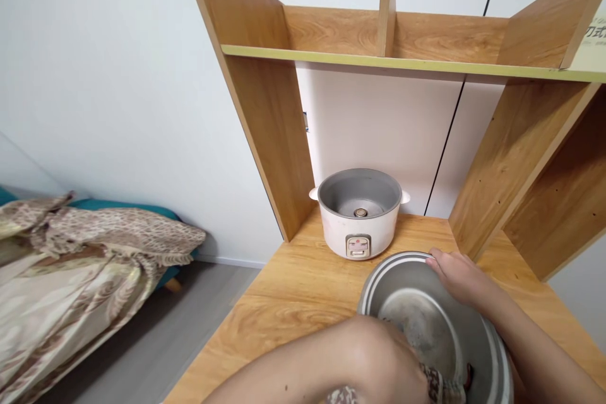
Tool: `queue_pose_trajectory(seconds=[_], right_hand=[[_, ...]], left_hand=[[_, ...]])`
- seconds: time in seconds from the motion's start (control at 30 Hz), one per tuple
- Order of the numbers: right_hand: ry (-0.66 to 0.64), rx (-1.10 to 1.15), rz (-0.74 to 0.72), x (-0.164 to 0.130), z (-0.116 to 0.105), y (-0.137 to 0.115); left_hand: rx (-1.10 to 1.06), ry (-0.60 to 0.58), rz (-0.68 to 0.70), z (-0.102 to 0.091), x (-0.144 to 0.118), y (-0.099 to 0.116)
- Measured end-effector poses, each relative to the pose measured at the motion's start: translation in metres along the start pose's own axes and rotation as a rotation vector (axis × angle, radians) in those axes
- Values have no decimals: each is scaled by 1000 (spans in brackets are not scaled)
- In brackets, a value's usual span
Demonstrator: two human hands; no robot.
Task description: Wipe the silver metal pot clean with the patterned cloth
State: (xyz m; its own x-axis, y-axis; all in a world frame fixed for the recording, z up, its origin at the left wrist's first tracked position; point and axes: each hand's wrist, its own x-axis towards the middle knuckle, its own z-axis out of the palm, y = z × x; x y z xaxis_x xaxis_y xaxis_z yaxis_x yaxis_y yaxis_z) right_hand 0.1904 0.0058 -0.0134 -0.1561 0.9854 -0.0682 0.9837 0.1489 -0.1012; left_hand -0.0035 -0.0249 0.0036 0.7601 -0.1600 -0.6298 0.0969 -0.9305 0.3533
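Note:
A grey metal pot [421, 322] with a ridged rim is tilted over the wooden desk, its round, stained inside facing me. My right hand [457, 274] grips its far right rim, the thumb over the edge and the other fingers partly hidden behind. My left hand [386, 360] reaches across the near side of the pot, knuckles up. A brown-and-white patterned cloth [438, 385] shows beneath it, bunched against the pot's inside. Those fingers are mostly hidden under the hand, but they look closed on the cloth.
Behind the pot stands a white rice cooker body [350, 233], lidless, with two side handles. Wooden side panels [265, 139] and a shelf [398, 63] frame the wooden desk [265, 309]. At left, a patterned cover [95, 265] lies over a teal sofa [127, 205].

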Motion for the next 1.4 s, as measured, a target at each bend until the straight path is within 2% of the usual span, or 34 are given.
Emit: queue_pose_trajectory(seconds=[0.1, 0.27, 0.47, 0.7, 0.87, 1.1, 1.23, 1.3, 1.4], right_hand=[[2, 29, 19, 2, 1, 2], [-14, 30, 68, 2, 2, 1], [-22, 9, 99, 1, 0, -3], [-16, 4, 97, 1, 0, -3], [-14, -11, 81, 2, 2, -1], [-2, -11, 56, 3, 4, -1], [9, -25, 74, 3, 6, -1], [20, -39, 73, 2, 7, -1], [47, -45, 63, 1, 8, 0]], left_hand=[[-47, -36, 0, -2, 7, -1], [-137, -5, -56, -8, 9, 7], [-43, 46, -131, -5, 11, 15], [-48, -55, -201, -8, 11, 19], [8, 89, -213, -10, 5, 25], [135, 204, -215, -10, -9, 36], [127, 275, -202, -3, -7, 32], [110, 265, -184, 0, -2, 27], [74, 181, -218, -1, 2, 25]])
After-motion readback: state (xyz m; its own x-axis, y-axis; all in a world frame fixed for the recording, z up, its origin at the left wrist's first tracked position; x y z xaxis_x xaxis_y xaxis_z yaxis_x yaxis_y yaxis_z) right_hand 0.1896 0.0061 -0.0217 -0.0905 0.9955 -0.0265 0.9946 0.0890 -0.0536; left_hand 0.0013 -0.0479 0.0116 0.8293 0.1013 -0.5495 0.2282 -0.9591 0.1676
